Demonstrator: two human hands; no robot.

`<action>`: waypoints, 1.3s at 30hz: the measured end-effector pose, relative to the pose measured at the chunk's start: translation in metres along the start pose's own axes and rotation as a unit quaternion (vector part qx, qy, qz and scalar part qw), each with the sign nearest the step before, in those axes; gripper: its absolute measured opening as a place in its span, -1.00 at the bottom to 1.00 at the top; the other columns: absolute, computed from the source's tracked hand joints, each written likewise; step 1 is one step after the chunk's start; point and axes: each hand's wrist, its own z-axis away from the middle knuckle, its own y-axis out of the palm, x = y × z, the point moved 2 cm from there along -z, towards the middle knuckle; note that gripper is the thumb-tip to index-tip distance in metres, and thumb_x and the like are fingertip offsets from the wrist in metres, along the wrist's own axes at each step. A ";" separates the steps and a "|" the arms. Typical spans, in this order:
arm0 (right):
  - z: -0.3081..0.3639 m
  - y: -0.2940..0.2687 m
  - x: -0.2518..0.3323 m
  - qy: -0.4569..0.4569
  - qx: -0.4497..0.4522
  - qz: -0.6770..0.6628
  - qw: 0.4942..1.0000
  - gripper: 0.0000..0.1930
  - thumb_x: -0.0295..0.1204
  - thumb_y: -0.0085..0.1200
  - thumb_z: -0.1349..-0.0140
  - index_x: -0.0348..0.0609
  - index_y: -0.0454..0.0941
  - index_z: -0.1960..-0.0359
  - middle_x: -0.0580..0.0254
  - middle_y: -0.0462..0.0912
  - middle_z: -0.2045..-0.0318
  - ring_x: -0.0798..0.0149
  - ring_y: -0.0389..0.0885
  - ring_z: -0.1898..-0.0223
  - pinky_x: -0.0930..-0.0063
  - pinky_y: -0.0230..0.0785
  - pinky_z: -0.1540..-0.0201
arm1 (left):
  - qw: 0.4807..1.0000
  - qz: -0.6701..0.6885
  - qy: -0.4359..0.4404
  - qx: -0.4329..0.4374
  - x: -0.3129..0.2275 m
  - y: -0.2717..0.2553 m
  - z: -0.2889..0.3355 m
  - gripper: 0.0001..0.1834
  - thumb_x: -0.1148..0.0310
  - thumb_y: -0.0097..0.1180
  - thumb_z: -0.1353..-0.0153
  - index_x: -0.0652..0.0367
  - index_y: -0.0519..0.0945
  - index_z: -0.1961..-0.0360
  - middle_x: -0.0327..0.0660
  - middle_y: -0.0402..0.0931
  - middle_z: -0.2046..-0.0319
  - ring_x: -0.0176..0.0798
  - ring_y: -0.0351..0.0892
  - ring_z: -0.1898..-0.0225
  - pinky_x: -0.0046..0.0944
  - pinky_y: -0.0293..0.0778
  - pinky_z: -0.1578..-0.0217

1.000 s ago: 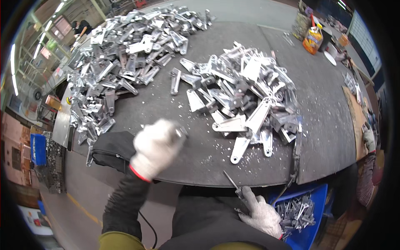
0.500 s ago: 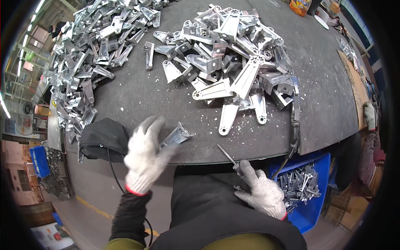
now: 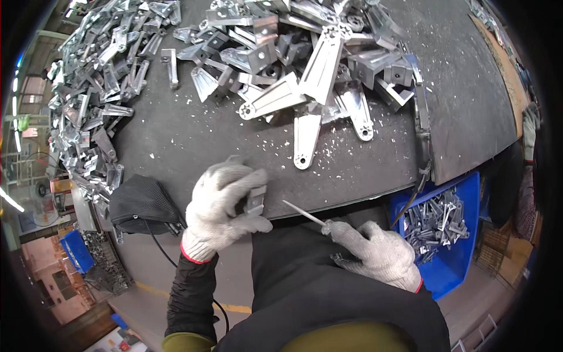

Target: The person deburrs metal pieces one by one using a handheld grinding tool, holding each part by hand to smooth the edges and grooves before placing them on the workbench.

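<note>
My left hand (image 3: pixel 223 205), in a white knit glove, is closed round a small metal bracket (image 3: pixel 256 199) at the table's near edge. Only one end of the bracket shows between the thumb and fingers. My right hand (image 3: pixel 381 252), gloved alike, grips a slim file-like hand tool (image 3: pixel 304 212). Its thin pale shaft points left toward the bracket, a short way apart from it. Most of the tool's handle is hidden in the glove. Beyond both hands lies a heap of silver metal brackets (image 3: pixel 321 64) on the dark tabletop (image 3: pixel 234 141).
A larger heap of brackets (image 3: pixel 105 76) covers the table's left side. A black mesh bag (image 3: pixel 143 202) with a cable sits beside my left hand. At right are a blue bin (image 3: pixel 451 267) of small metal parts, a dark strap (image 3: pixel 422 129) and a co-worker's gloved hand (image 3: pixel 529 126).
My left hand has taken hold of the bracket that lay on the table and moved right. The tool in my right hand has shifted slightly. The view has tilted down toward the near edge.
</note>
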 end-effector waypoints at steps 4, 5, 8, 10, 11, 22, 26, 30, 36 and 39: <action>-0.010 0.000 -0.001 -0.009 0.076 0.017 0.997 -0.21 -0.04 0.31 -0.34 0.82 0.24 -0.57 -0.08 0.61 0.26 -0.15 0.78 0.38 -0.01 0.67 0.35 | 0.983 -0.152 -0.010 0.105 0.000 0.012 0.006 -0.03 -0.01 0.65 0.42 -0.17 0.73 -0.23 -0.35 0.65 -0.03 0.03 0.57 -0.27 0.04 0.41 -0.33; -0.012 0.000 -0.001 -0.018 0.076 0.011 0.997 -0.22 -0.04 0.31 -0.35 0.80 0.24 -0.57 -0.09 0.59 0.29 -0.18 0.77 0.41 -0.04 0.68 0.35 | 0.982 -0.142 0.008 0.120 0.003 0.010 0.004 -0.04 -0.01 0.64 0.42 -0.18 0.74 -0.23 -0.37 0.65 -0.03 0.01 0.57 -0.28 0.04 0.43 -0.31; -0.019 0.003 0.000 -0.036 0.070 0.026 0.997 -0.23 -0.06 0.31 -0.35 0.78 0.26 -0.57 -0.07 0.58 0.31 -0.16 0.75 0.44 -0.02 0.68 0.38 | 0.977 -0.153 0.034 0.146 0.006 0.009 0.000 -0.13 -0.21 0.53 0.32 -0.08 0.80 -0.12 -0.27 0.67 0.01 0.04 0.64 -0.15 0.11 0.49 -0.32; -0.024 0.004 0.000 -0.046 0.072 0.019 0.996 -0.23 -0.07 0.31 -0.34 0.77 0.27 -0.56 -0.06 0.57 0.32 -0.15 0.74 0.46 -0.01 0.67 0.40 | 0.973 -0.179 0.049 0.140 0.007 0.010 0.001 -0.11 -0.16 0.54 0.41 -0.08 0.81 -0.10 -0.30 0.68 0.03 0.03 0.64 -0.15 0.09 0.50 -0.29; -0.027 0.004 0.001 -0.053 0.069 0.013 0.996 -0.23 -0.09 0.32 -0.34 0.77 0.28 -0.56 -0.05 0.56 0.33 -0.14 0.74 0.47 0.00 0.67 0.41 | 0.973 -0.178 0.044 0.139 0.008 0.011 0.001 -0.11 -0.16 0.54 0.41 -0.08 0.81 -0.10 -0.30 0.68 0.03 0.03 0.64 -0.15 0.09 0.50 -0.29; -0.038 -0.005 0.040 0.064 0.166 0.111 0.978 -0.41 -0.16 0.13 -0.48 0.96 0.39 -0.46 -0.14 0.64 0.19 -0.22 0.80 0.26 0.01 0.69 0.25 | 0.986 -0.123 0.048 0.100 0.013 0.012 0.001 -0.09 -0.01 0.57 0.56 -0.16 0.80 -0.08 -0.40 0.67 0.05 -0.02 0.63 -0.12 0.05 0.52 -0.23; -0.036 -0.006 0.039 -0.017 0.097 0.146 0.984 -0.43 -0.13 0.11 -0.49 0.95 0.38 -0.46 -0.14 0.66 0.19 -0.21 0.81 0.26 0.01 0.69 0.26 | 0.989 -0.111 0.057 0.082 0.018 0.013 0.001 -0.15 -0.03 0.52 0.49 -0.19 0.80 -0.06 -0.43 0.65 0.06 -0.06 0.62 -0.13 0.04 0.53 -0.22; -0.051 -0.002 0.043 0.052 0.174 0.079 0.980 -0.27 -0.22 0.25 -0.40 0.80 0.30 -0.55 -0.14 0.68 0.12 -0.17 0.81 0.22 0.06 0.69 0.22 | 0.991 -0.088 0.068 0.075 0.022 0.011 0.004 -0.24 -0.04 0.44 0.37 -0.21 0.78 -0.05 -0.46 0.61 0.07 -0.10 0.61 -0.13 0.02 0.56 -0.21; -0.054 0.017 -0.014 0.064 0.280 -0.347 0.893 0.15 -0.57 0.43 -0.17 0.04 -0.06 -0.74 0.34 0.68 0.14 0.40 0.61 0.18 0.47 0.53 0.08 | 0.992 -0.092 0.080 0.034 0.031 0.019 0.009 -0.36 0.02 0.39 0.20 -0.24 0.76 -0.05 -0.50 0.59 0.07 -0.11 0.59 -0.14 0.00 0.59 -0.15; -0.043 0.035 -0.022 0.173 0.289 -0.402 0.851 0.07 -0.65 0.54 -0.03 -0.08 0.20 -0.60 0.44 0.58 0.19 0.47 0.53 0.20 0.53 0.45 0.13 | 0.992 -0.084 0.095 0.011 0.028 0.019 0.010 -0.41 0.06 0.34 0.16 -0.18 0.76 -0.02 -0.49 0.57 0.09 -0.13 0.60 -0.12 -0.04 0.62 -0.10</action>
